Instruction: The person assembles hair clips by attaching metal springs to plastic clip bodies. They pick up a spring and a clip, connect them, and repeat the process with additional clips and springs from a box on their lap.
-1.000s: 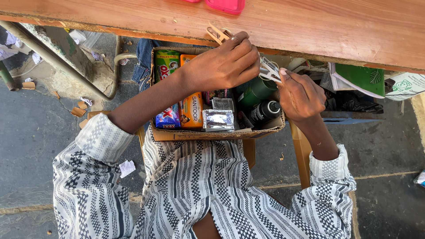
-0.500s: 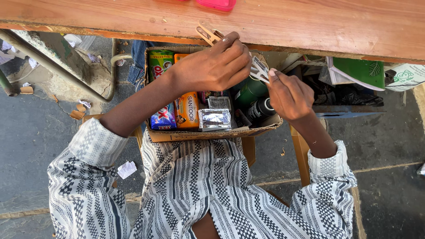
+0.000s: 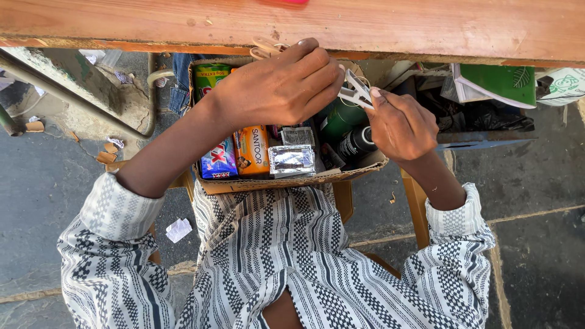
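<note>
A cardboard box [image 3: 292,181] rests on my lap, below the edge of a wooden table. My left hand [image 3: 280,85] hovers over the box, closed around a bunch of clothes pegs: wooden ones [image 3: 265,45] stick out behind the fingers and white plastic ones [image 3: 355,91] in front. My right hand [image 3: 402,125] is beside it, its thumb and fingertips pinching the white pegs. In the box lie a green packet [image 3: 208,76], a blue soap bar [image 3: 218,161], an orange soap bar [image 3: 253,149], a silver sachet [image 3: 291,159] and dark green bottles [image 3: 344,122].
The wooden table top [image 3: 365,24] runs across the top. A green and white bag [image 3: 496,82] and dark clutter sit at the right under it. A metal pipe [image 3: 67,91] slants at the left. Wooden seat legs [image 3: 416,207] stand below, and a paper scrap [image 3: 178,229] lies on the ground.
My right hand has closed in on my left hand and now pinches the white pegs. Both hands sit a little higher, nearer the table edge.
</note>
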